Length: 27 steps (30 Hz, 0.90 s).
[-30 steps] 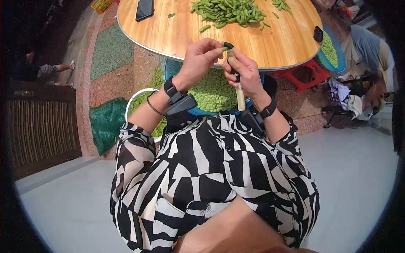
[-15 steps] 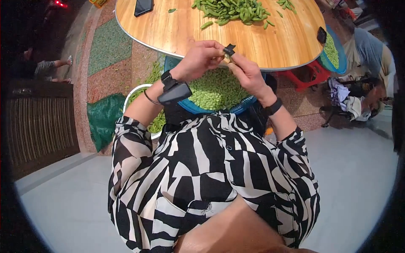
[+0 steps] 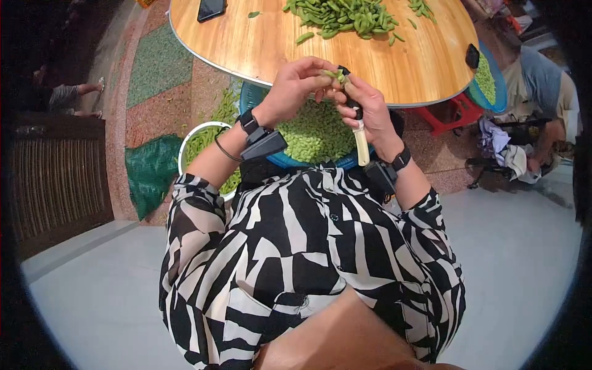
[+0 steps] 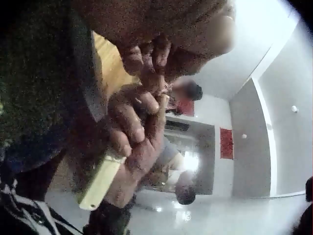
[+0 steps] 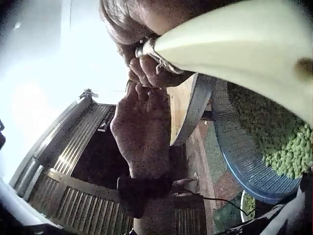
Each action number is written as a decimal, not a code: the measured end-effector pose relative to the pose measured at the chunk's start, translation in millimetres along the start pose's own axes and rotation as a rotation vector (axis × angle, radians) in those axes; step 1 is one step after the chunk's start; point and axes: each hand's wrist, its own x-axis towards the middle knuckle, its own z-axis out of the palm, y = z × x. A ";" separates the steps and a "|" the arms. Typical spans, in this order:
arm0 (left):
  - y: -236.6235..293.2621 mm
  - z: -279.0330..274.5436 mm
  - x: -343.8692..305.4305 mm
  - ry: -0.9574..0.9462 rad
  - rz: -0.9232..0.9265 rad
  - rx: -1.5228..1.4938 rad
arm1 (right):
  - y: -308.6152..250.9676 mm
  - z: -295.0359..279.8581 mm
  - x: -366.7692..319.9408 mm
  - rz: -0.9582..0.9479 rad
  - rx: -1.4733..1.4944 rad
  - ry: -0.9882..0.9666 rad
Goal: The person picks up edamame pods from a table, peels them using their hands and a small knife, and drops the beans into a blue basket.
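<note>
My left hand [image 3: 296,84] is raised over the near edge of the table, pinching a green bean pod [image 3: 338,76] between thumb and fingers. The right hand [image 3: 372,110] meets it fingertip to fingertip at the pod. Its curled fingers hold a tool with a cream handle [image 3: 361,147], which points down toward my lap; the working end is hidden. Something black [image 3: 344,69] covers a right fingertip. In the right wrist view the handle [image 5: 234,41] looms large, with the left hand [image 5: 144,117] behind it. Shelled beans [image 3: 317,129] fill a blue basket [image 5: 244,171] below my hands.
The round wooden table [image 3: 246,49] carries a heap of pods [image 3: 351,17] and a phone [image 3: 211,8]. Beside my lap stands a white-rimmed tub [image 3: 183,157] of pods. A red stool [image 3: 453,114] and another blue basket [image 3: 501,92] are at right, near a seated person [image 3: 542,74].
The right hand turned so that the handle went out of sight, then turned back and shows it again. Both hands stay together at the table edge, with green pod pieces showing between the fingertips.
</note>
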 end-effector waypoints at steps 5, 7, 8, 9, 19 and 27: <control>-11.7 -9.4 4.5 0.028 0.016 0.134 | 4.3 5.4 -9.0 -0.127 -0.373 -0.025; -20.8 -13.5 8.0 0.055 0.070 0.220 | 5.3 4.5 -10.2 -0.216 -0.533 -0.015; -24.8 -16.0 9.5 0.082 0.125 0.305 | 5.2 1.3 -10.4 -0.209 -0.525 0.012; -20.5 -14.3 8.5 0.082 0.124 0.305 | 5.6 -0.7 -10.9 -0.200 -0.516 0.040; -5.8 3.8 -1.0 0.062 -0.109 0.186 | 0.9 8.9 -13.4 -0.092 -0.320 -0.021; -4.9 7.5 -4.7 0.050 -0.089 0.187 | -7.9 11.4 -14.6 -0.070 -0.296 -0.115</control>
